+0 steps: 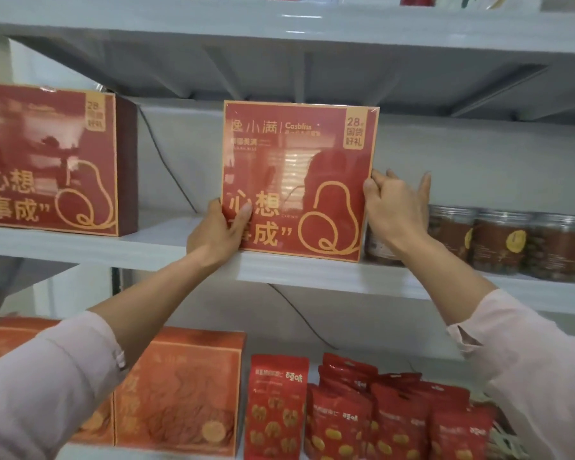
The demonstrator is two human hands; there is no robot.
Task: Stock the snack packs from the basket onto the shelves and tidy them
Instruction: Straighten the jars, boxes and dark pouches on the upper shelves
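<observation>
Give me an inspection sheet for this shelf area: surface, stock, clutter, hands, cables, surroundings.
Surface: white middle shelf, bearing the stock.
Job's things: red gift box upright at the shelf front; matching box at left; clear jars at right; orange boxes and red snack pouches on the shelf below.
Clutter: nothing seen.
Hands: left hand grips the box's lower left edge; right hand holds its right edge.
Cables: black cable runs down the back wall.
Surroundings: upper shelf overhead; basket not in view.
</observation>
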